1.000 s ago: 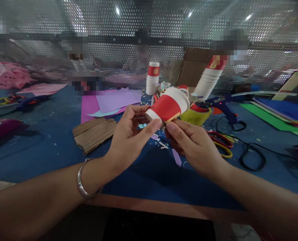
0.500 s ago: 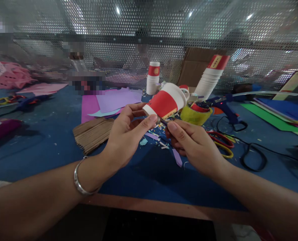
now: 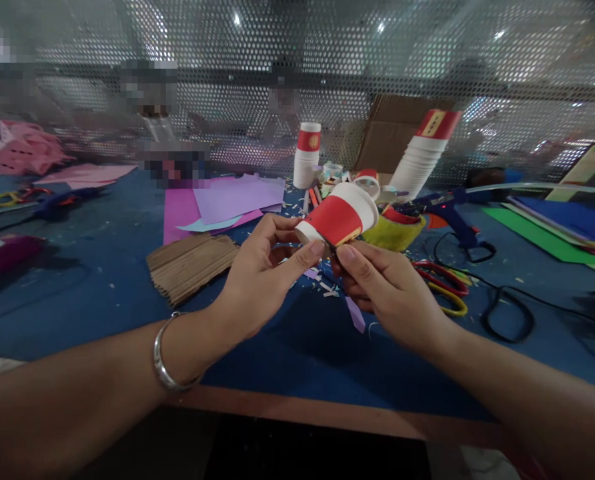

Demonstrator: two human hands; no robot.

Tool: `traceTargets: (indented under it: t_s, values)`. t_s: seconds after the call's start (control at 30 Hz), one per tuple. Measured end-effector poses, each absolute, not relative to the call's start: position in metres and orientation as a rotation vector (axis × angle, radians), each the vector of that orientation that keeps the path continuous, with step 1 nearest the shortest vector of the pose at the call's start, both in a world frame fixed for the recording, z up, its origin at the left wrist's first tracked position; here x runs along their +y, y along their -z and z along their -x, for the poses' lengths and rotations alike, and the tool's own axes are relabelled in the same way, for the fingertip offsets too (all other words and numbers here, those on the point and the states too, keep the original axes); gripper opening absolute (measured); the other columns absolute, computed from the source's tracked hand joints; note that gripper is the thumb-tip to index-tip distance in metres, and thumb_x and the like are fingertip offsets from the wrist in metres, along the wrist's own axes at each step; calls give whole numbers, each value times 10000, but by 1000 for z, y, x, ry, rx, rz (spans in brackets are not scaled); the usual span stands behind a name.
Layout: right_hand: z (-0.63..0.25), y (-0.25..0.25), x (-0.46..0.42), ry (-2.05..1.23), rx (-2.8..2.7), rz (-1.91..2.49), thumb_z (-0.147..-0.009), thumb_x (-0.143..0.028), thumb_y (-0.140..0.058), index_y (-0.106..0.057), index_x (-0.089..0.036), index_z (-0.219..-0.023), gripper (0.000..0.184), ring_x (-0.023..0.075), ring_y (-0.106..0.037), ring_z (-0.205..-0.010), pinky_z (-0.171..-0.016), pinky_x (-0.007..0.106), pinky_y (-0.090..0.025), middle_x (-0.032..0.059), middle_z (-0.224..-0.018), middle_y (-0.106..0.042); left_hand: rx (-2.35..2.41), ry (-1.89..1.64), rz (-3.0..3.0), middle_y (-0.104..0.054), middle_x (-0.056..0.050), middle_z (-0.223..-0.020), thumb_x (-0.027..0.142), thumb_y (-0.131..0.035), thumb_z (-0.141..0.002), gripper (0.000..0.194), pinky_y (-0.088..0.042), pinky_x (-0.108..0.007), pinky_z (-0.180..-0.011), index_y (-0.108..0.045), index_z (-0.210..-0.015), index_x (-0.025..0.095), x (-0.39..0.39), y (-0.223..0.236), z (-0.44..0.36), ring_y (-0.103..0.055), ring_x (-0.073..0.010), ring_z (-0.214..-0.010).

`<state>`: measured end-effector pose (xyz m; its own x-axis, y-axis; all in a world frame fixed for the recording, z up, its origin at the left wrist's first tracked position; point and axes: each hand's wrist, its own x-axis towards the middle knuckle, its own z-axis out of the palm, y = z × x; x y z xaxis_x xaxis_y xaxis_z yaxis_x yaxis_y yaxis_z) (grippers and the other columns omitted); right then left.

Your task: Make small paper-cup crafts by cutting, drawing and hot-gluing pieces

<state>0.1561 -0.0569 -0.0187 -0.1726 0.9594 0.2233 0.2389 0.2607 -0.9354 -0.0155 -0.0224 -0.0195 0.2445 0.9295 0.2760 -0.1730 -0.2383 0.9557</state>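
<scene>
A red and white paper cup (image 3: pixel 335 219) is tilted on its side above the table, its rim up to the right. My left hand (image 3: pixel 272 267) grips it near the base, thumb on the lower edge and fingers behind. My right hand (image 3: pixel 385 280) is closed on a slim dark tool (image 3: pixel 330 248), pinched between thumb and forefinger, its tip against the cup's lower side. Most of the tool is hidden in the fingers, so its kind cannot be made out. Below lie paper scraps (image 3: pixel 327 290) and a purple strip (image 3: pixel 355 315).
Corrugated cardboard (image 3: pixel 190 267) and purple paper (image 3: pixel 240 199) lie left. Stacked paper cups (image 3: pixel 420 160) lean at the back. A yellow roll (image 3: pixel 395 232), scissors (image 3: pixel 447 287), a blue glue gun (image 3: pixel 452 213) with its cord and coloured sheets (image 3: pixel 552 233) lie right.
The cup has moved slightly right and down, and its base has turned so less of its underside faces the tool. My left hand has shifted right with it; my right hand has barely moved.
</scene>
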Motion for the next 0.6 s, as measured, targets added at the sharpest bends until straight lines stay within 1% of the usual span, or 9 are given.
traceTargets:
  t_s: [0.23,0.5,0.6]
  values:
    - [-155,21,-59,-956,-1635,1136,-982,-575,-461,-506,-201,-777,428,67,-275,-456,-408,237,-188,-67,-591,-310,785,-1266,-1453,-672,-56,-1013,314,-757,-822,319,-544,-342,-798,-554,-1029,182,-27,17,15,-658,-186,-922]
    - [-154,18,-61,-934,-1639,1077,-993,-552,-462,-518,-200,-798,406,68,-280,-476,-418,239,-207,-64,-602,-329,749,-1331,-1471,-675,-41,-1008,277,-767,-815,325,-555,-276,-761,-561,-1048,184,-31,10,16,-660,-143,-876]
    - [-154,16,-62,-958,-1621,1069,-988,-558,-469,-515,-198,-783,417,70,-281,-482,-419,243,-209,-62,-601,-333,766,-1341,-1496,-677,-51,-1038,275,-765,-816,320,-553,-267,-739,-574,-1057,187,-30,8,15,-658,-146,-880]
